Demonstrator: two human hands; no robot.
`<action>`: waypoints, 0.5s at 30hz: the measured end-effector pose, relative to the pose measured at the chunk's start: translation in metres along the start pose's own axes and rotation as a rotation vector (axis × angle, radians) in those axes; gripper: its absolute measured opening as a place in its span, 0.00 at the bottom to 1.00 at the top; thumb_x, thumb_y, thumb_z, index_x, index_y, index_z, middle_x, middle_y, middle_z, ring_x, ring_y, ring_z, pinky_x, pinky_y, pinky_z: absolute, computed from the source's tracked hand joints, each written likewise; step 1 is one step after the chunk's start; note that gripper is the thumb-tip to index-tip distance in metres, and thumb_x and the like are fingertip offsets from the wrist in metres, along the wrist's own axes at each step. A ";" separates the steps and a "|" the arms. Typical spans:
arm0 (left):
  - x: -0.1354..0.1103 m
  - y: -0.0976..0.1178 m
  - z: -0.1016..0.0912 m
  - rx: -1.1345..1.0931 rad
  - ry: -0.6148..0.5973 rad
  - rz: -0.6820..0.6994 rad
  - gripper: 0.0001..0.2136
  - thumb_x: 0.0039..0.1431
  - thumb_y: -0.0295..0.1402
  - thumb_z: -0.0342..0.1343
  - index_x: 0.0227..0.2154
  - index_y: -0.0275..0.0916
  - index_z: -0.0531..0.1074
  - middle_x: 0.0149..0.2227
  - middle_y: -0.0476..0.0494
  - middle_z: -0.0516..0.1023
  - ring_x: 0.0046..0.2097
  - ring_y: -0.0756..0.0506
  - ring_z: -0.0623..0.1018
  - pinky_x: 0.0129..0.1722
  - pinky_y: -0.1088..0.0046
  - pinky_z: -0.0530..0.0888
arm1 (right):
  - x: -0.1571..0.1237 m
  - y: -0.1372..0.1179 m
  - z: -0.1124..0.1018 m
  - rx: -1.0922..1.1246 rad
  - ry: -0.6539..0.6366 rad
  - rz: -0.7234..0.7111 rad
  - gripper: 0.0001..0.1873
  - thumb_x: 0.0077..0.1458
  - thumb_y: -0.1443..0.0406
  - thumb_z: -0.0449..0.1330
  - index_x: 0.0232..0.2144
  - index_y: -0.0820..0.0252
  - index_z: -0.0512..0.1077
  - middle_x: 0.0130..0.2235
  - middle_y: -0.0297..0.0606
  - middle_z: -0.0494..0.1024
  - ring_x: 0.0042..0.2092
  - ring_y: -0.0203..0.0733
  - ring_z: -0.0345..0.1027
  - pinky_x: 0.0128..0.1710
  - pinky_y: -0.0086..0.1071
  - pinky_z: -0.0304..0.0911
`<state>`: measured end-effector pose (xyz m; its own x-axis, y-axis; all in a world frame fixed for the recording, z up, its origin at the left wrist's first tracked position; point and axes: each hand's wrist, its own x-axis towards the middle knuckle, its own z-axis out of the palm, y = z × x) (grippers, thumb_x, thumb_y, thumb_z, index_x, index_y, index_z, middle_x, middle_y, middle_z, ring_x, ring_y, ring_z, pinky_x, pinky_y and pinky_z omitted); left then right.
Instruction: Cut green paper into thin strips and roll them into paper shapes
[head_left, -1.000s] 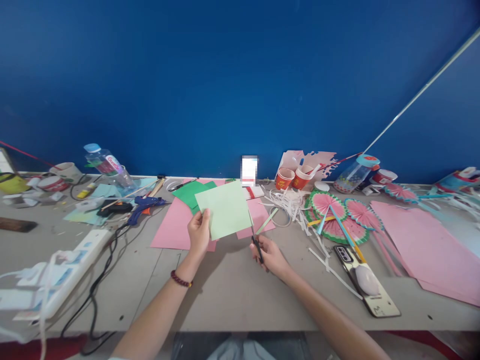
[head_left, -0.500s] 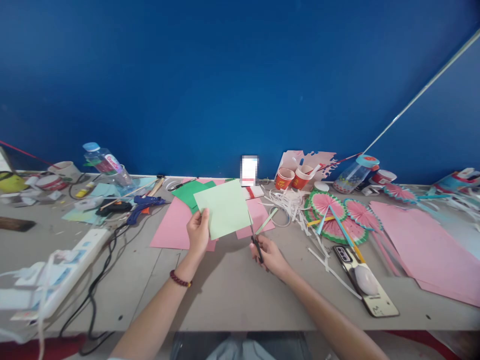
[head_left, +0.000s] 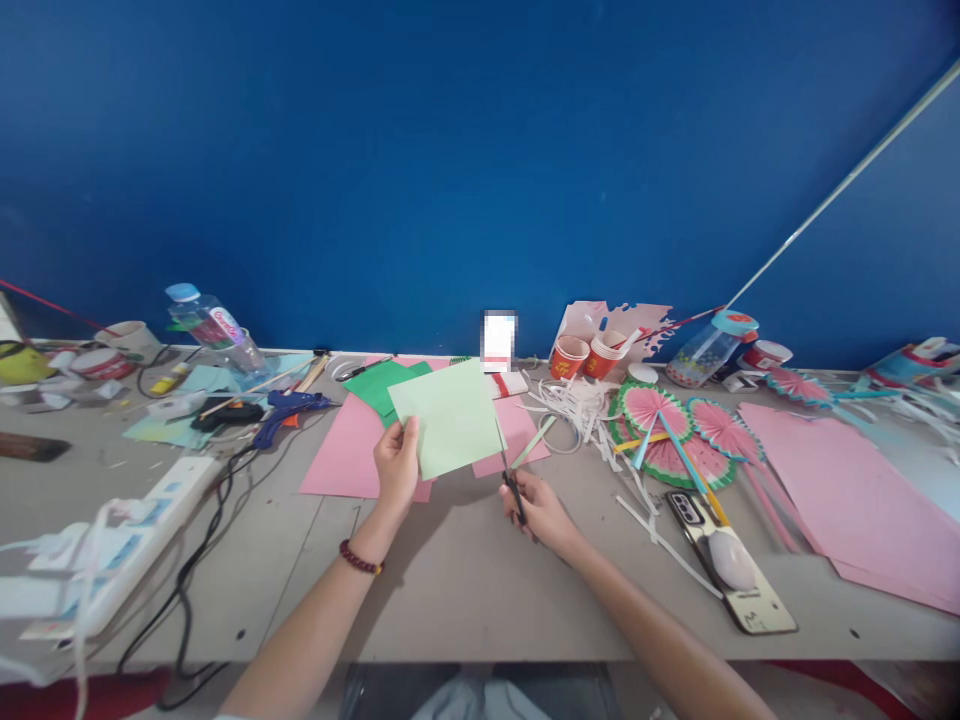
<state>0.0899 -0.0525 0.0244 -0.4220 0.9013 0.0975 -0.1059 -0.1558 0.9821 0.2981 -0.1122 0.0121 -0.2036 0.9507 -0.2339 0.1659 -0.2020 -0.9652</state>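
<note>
Between thumb and fingers, my left hand [head_left: 396, 460] pinches the lower left part of a pale green sheet of paper [head_left: 448, 420], which is tilted above the table. My right hand [head_left: 541, 508] grips a pair of black-handled scissors [head_left: 513, 490], its blades pointing up along the sheet's right edge. A narrow pale green strip [head_left: 534, 442] lies just right of the blades; I cannot tell whether it still joins the sheet. Behind the held sheet are pink paper [head_left: 337, 460] and darker green paper [head_left: 375, 388], both partly covered.
At right are pink-and-green paper fans [head_left: 660, 415], white paper strips [head_left: 581, 405], a phone [head_left: 735, 570], red paper cups [head_left: 570, 357] and pink sheets [head_left: 862, 490]. At left are a blue glue gun [head_left: 285, 412], a power strip [head_left: 142, 540], black cables [head_left: 199, 540] and a plastic bottle [head_left: 217, 328].
</note>
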 end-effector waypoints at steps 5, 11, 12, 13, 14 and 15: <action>0.000 -0.001 0.000 0.005 0.003 0.030 0.18 0.50 0.49 0.59 0.24 0.37 0.70 0.20 0.51 0.68 0.24 0.51 0.69 0.22 0.78 0.67 | 0.000 0.001 0.000 -0.011 0.000 -0.009 0.22 0.50 0.45 0.57 0.25 0.57 0.60 0.18 0.25 0.64 0.14 0.26 0.51 0.11 0.22 0.46; -0.001 0.001 0.000 0.015 -0.013 0.033 0.18 0.52 0.49 0.57 0.25 0.37 0.69 0.21 0.51 0.69 0.24 0.52 0.68 0.24 0.78 0.67 | 0.000 0.000 0.000 -0.013 -0.002 0.000 0.22 0.50 0.46 0.57 0.25 0.58 0.60 0.18 0.24 0.64 0.14 0.25 0.50 0.11 0.22 0.47; -0.001 0.002 0.000 0.018 -0.006 0.034 0.18 0.52 0.49 0.57 0.25 0.37 0.69 0.21 0.51 0.69 0.24 0.52 0.67 0.23 0.78 0.67 | 0.000 0.000 0.000 -0.014 -0.005 0.004 0.22 0.50 0.46 0.57 0.25 0.57 0.60 0.17 0.24 0.64 0.13 0.25 0.50 0.12 0.22 0.47; -0.001 0.002 0.000 0.019 0.003 0.034 0.18 0.52 0.50 0.57 0.24 0.37 0.69 0.22 0.51 0.69 0.24 0.52 0.67 0.23 0.78 0.66 | 0.001 0.000 0.000 -0.015 -0.005 0.008 0.21 0.50 0.47 0.57 0.25 0.57 0.60 0.17 0.24 0.64 0.14 0.25 0.50 0.12 0.22 0.47; -0.001 0.003 0.000 0.020 0.008 0.034 0.18 0.52 0.50 0.58 0.24 0.37 0.69 0.22 0.51 0.69 0.24 0.52 0.67 0.23 0.78 0.66 | 0.001 0.000 0.000 -0.016 -0.003 0.009 0.21 0.50 0.47 0.57 0.25 0.57 0.60 0.17 0.24 0.64 0.14 0.25 0.50 0.12 0.22 0.47; -0.002 0.004 0.001 0.021 0.012 0.035 0.19 0.51 0.50 0.58 0.24 0.37 0.69 0.22 0.51 0.69 0.25 0.52 0.67 0.23 0.79 0.66 | 0.001 0.001 0.000 -0.016 -0.001 0.009 0.21 0.51 0.47 0.57 0.25 0.57 0.60 0.17 0.24 0.64 0.14 0.25 0.50 0.12 0.22 0.47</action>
<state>0.0906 -0.0544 0.0282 -0.4355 0.8908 0.1297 -0.0719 -0.1780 0.9814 0.2981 -0.1115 0.0114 -0.2034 0.9486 -0.2423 0.1832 -0.2063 -0.9612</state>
